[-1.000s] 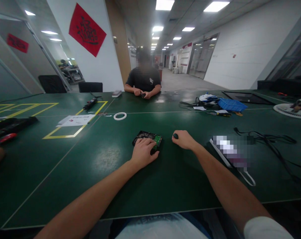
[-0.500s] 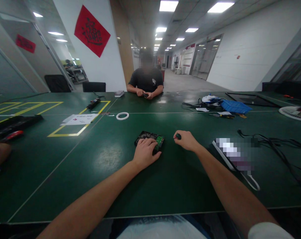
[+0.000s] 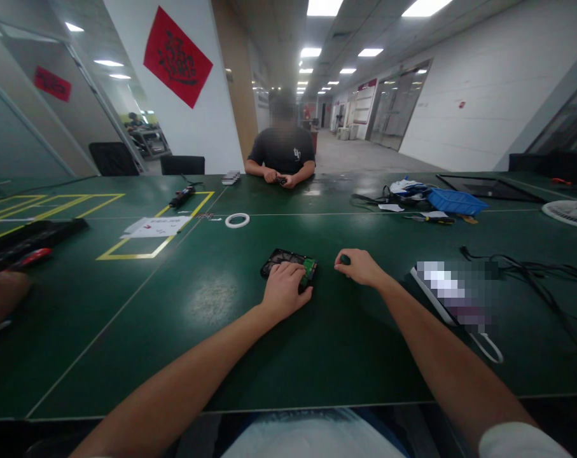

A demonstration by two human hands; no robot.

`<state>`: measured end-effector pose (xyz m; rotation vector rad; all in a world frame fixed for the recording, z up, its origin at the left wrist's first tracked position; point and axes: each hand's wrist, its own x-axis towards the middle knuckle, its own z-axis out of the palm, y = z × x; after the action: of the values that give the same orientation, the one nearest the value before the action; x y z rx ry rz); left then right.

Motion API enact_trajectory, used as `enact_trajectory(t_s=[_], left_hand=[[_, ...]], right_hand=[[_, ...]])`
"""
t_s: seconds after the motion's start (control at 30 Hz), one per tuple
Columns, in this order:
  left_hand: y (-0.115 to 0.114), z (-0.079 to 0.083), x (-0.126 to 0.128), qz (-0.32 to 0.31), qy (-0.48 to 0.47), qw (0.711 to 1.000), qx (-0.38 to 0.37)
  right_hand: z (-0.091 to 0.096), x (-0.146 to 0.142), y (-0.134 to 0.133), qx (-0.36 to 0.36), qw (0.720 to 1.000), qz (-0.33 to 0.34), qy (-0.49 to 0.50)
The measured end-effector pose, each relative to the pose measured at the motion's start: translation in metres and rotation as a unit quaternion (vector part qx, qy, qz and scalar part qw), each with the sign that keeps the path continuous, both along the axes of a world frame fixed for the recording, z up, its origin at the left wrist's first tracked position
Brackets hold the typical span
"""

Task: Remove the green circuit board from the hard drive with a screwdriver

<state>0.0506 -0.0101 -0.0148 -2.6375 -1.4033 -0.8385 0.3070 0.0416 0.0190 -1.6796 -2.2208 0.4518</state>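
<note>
A black hard drive (image 3: 275,257) with a green circuit board lies on the dark green table in front of me. My left hand (image 3: 283,287) lies across its near side, fingers over the top and thumb at the right edge, hiding part of it. To the right of the drive, my right hand (image 3: 359,267) is closed, just above or on the table. A small dark object with a rounded end (image 3: 345,260) sticks out of that fist. The rest of the object is hidden by my fingers, and the fist does not touch the drive.
A phone-like device (image 3: 450,296) with a white strap lies right, near black cables (image 3: 531,270). Beyond are a blue basket (image 3: 457,201), pliers (image 3: 431,218) and a white tape ring (image 3: 237,221). A person (image 3: 283,152) sits opposite; another person's hand (image 3: 6,296) is at far left.
The view has shifted slightly. My hands keep nearly the same pose at the drive and beside it. The other person's hand at far left reaches slightly further into view.
</note>
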Motion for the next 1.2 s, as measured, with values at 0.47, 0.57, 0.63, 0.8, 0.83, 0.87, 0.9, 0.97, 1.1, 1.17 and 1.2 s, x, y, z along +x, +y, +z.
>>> enact_trajectory(t_s=[0.47, 0.57, 0.63, 0.8, 0.83, 0.87, 0.9, 0.97, 1.1, 1.17, 1.2], left_hand=[[-0.006, 0.011, -0.019, -0.124, -0.033, 0.990, -0.056], [-0.005, 0.013, -0.022, -0.157, -0.024, 0.985, -0.073], [-0.004, 0.014, -0.024, -0.168, -0.017, 0.982, -0.084], [-0.004, 0.014, -0.025, -0.178, -0.016, 0.981, -0.075], [-0.004, 0.014, -0.026, -0.179, -0.015, 0.981, -0.072], [-0.004, 0.014, -0.026, -0.179, -0.012, 0.981, -0.070], [-0.004, 0.014, -0.025, -0.179, -0.008, 0.982, -0.068], [-0.004, 0.015, -0.025, -0.175, -0.002, 0.982, -0.064], [-0.005, 0.016, -0.026, -0.177, 0.000, 0.982, -0.059], [-0.005, 0.015, -0.026, -0.180, -0.002, 0.982, -0.056], [-0.005, 0.015, -0.025, -0.180, -0.002, 0.982, -0.054]], right_hand=[[0.008, -0.005, -0.004, -0.075, 0.988, -0.007, 0.135], [0.012, -0.010, -0.010, -0.117, 0.976, 0.012, 0.183], [0.015, -0.013, -0.014, -0.160, 0.964, 0.021, 0.213], [0.017, -0.015, -0.018, -0.244, 0.936, 0.034, 0.252], [0.015, -0.015, -0.018, -0.248, 0.934, 0.034, 0.255], [0.014, -0.016, -0.017, -0.251, 0.933, 0.034, 0.257], [0.012, -0.016, -0.017, -0.253, 0.932, 0.032, 0.259], [0.009, -0.018, -0.016, -0.255, 0.930, 0.026, 0.265], [0.005, -0.022, -0.016, -0.267, 0.924, 0.014, 0.275], [0.003, -0.023, -0.015, -0.273, 0.919, 0.014, 0.283], [0.001, -0.023, -0.015, -0.276, 0.917, 0.014, 0.288]])
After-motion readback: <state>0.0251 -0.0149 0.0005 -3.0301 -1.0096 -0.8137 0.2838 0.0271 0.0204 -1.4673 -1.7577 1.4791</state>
